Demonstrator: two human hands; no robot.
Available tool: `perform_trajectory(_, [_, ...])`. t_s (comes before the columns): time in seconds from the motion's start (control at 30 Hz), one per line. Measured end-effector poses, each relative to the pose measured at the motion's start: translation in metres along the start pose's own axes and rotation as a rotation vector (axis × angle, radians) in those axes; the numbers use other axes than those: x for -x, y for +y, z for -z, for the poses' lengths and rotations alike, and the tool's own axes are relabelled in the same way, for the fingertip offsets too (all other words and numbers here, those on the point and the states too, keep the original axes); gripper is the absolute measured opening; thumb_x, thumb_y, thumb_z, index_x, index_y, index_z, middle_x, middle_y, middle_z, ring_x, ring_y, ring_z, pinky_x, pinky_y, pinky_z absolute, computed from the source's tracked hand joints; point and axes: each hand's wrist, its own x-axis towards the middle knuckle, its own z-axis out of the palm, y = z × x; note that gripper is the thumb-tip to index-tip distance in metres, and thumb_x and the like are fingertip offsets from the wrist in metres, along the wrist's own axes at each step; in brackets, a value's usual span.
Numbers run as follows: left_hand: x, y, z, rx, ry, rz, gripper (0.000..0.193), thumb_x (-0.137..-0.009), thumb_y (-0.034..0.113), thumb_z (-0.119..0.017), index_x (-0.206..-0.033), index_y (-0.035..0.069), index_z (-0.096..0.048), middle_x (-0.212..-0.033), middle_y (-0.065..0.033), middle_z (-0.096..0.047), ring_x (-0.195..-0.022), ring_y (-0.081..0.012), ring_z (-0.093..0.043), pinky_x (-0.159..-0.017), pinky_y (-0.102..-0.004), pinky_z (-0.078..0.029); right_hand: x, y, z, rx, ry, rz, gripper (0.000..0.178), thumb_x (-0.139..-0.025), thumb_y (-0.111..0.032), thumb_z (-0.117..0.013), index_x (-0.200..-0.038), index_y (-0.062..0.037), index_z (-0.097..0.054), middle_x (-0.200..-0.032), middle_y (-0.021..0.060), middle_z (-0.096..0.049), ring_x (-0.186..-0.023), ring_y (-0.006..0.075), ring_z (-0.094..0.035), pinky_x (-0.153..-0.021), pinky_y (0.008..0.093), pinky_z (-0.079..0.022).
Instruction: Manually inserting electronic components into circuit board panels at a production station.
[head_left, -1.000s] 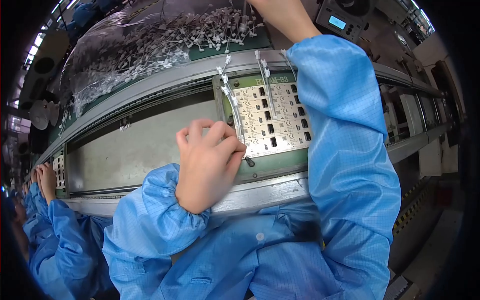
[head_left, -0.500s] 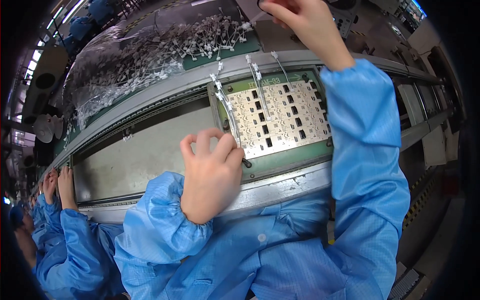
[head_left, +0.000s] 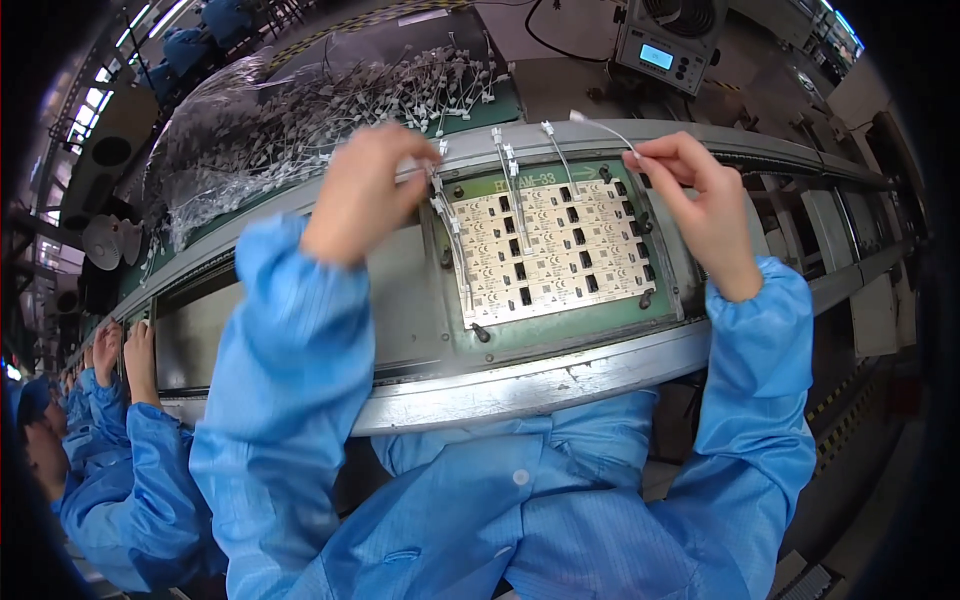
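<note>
Right hand [head_left: 705, 205]: raised above the far right corner of the board panel [head_left: 560, 250]. Thumb and forefinger pinched one white cable [head_left: 604, 126] near its end; the rest of it arched up and to the left, free in the air, with a white connector at the tip. Cable was clear of the panel.

Left hand [head_left: 370, 190]: over the far rail [head_left: 680, 134], by the panel's far left corner. Fingers bent, thumb and forefinger close to a connector there; motion blur, so could not tell whether they gripped it.

Panel: pale, printed, with two columns of black sockets [head_left: 525, 297] visible across it, seated flat on a green tray [head_left: 610, 322]. Dark clips [head_left: 481, 333] stood around its edge. Laid cables [head_left: 515, 190] ran in from the far rail in three places: along the left edge, down the middle, and a shorter one to the right.

Surroundings: a heap of cables [head_left: 430, 85] beyond the far rail, partly in clear plastic [head_left: 205, 175]. A device [head_left: 665, 55] with a lit screen stood at the back. A co-worker's hand [head_left: 140, 355] was at the line, far left.
</note>
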Motion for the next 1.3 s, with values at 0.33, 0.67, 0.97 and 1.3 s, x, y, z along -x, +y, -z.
perform_trajectory(0.33, [-0.049,-0.053,-0.039,-0.259,-0.033,0.085,0.012,-0.088,0.020,-0.065,-0.095,0.018,-0.074,-0.094,0.0005,-0.072,-0.094,-0.0227,-0.067,-0.089,-0.0457,-0.036,0.003,0.033,-0.034,0.272,-0.145,0.387,0.008,-0.084,-0.004,-0.067,-0.088,-0.0021,-0.061,-0.081,0.0095,-0.062,-0.079,0.0302,-0.057,-0.074,0.0384,-0.046])
perform_trajectory(0.67, [-0.045,-0.058,-0.041,-0.333,-0.007,-0.065,0.008,-0.088,0.016,-0.064,-0.093,0.013,-0.070,-0.092,-0.0030,-0.068,-0.095,-0.0241,-0.064,-0.085,-0.0411,-0.037,0.007,0.033,-0.040,0.260,-0.283,0.313,0.009,-0.082,-0.005,-0.069,-0.085,-0.0030,-0.062,-0.083,0.0065,-0.057,-0.084,0.0255,-0.055,-0.078,0.0353,-0.042])
perform_trajectory(0.97, [-0.039,-0.046,-0.021,0.008,0.380,0.108,0.013,-0.086,0.015,-0.068,-0.096,0.006,-0.070,-0.089,-0.0105,-0.070,-0.079,-0.0258,-0.068,-0.072,-0.0353,-0.052,0.007,0.012,-0.042,0.362,-0.309,0.408,0.005,-0.082,-0.004,-0.066,-0.085,-0.0042,-0.062,-0.084,0.0060,-0.056,-0.085,0.0234,-0.054,-0.080,0.0346,-0.038])
perform_trajectory(1.3, [0.027,0.071,0.010,-0.332,0.659,-0.057,0.016,-0.076,0.004,-0.072,-0.089,0.010,-0.065,-0.083,-0.0030,-0.064,-0.078,-0.0181,-0.062,-0.076,-0.0364,-0.042,-0.012,0.003,-0.016,0.449,-0.573,0.282,0.017,-0.084,-0.015,-0.066,-0.096,-0.0048,-0.072,-0.086,0.0099,-0.063,-0.086,0.0299,-0.060,-0.077,0.0421,-0.047])
